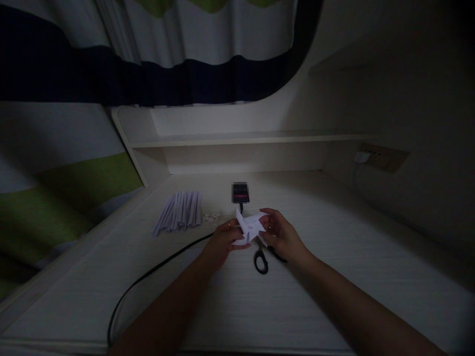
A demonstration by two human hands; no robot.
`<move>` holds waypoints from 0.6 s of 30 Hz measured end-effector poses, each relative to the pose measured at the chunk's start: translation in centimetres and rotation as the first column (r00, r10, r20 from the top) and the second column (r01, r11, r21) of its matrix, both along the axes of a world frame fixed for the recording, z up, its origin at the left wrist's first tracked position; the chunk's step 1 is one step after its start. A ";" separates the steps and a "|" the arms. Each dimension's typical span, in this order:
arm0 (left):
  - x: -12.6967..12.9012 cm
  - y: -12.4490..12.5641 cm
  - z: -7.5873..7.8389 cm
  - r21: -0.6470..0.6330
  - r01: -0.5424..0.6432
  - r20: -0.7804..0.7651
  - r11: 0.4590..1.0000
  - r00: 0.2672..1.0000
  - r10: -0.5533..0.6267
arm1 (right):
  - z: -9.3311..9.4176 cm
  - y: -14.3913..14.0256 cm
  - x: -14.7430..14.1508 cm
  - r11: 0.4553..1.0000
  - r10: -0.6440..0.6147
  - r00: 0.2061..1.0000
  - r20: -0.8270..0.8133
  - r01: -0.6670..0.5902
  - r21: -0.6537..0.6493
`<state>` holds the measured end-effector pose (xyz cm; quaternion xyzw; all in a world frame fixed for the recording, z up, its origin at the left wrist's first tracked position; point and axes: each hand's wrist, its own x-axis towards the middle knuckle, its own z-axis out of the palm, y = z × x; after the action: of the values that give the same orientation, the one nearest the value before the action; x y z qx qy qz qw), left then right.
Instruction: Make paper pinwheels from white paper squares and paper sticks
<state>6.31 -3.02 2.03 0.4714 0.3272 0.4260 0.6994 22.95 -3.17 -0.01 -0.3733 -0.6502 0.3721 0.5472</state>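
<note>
A white paper pinwheel (pixel 251 228) with folded, pointed blades is held between my two hands above the desk. My left hand (pixel 224 239), a ring on one finger, grips its left side. The right side is pinched by my right hand (pixel 281 235). Below the pinwheel lies a pair of scissors (pixel 261 262) with black handles, partly hidden by the paper and my right hand. Just beyond my hands stands a small dark device (pixel 240 193) with a blurred screen. A black cable (pixel 156 268) passes under my left hand.
Several rolled paper sticks (pixel 181 211) lie side by side on the desk's left. Small pale pieces (pixel 211 217) are next to them. A shelf (pixel 252 139) spans the back beneath a curtain (pixel 208 79). A white plug (pixel 362 157) sits in the socket on the right wall.
</note>
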 end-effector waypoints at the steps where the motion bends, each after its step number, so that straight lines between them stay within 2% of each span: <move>1: 0.1 0.0 0.0 0.006 -0.002 -0.009 1.000 1.000 0.002 | 0.0 0.0 0.1 1.000 -0.005 0.999 0.042 0.004 0.025; 6: 0.9 -0.2 -0.5 0.012 -0.072 -0.100 0.997 0.992 0.073 | -0.3 -0.5 -0.1 0.992 -0.038 0.985 0.166 0.017 0.126; 12: 1.4 -0.3 -1.3 0.046 -0.059 -0.021 0.997 0.998 0.060 | -1.3 -0.5 -0.8 0.996 -0.053 0.997 0.059 0.048 0.077; 18: 1.3 -0.2 -1.5 0.069 -0.036 -0.100 0.997 0.994 0.043 | -0.9 -0.6 -0.7 0.987 -0.150 0.983 0.102 0.144 0.065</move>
<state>7.63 -3.19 0.48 0.5088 0.3571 0.4261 0.6572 22.21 -3.80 -0.91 -0.4237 -0.6595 0.2915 0.5483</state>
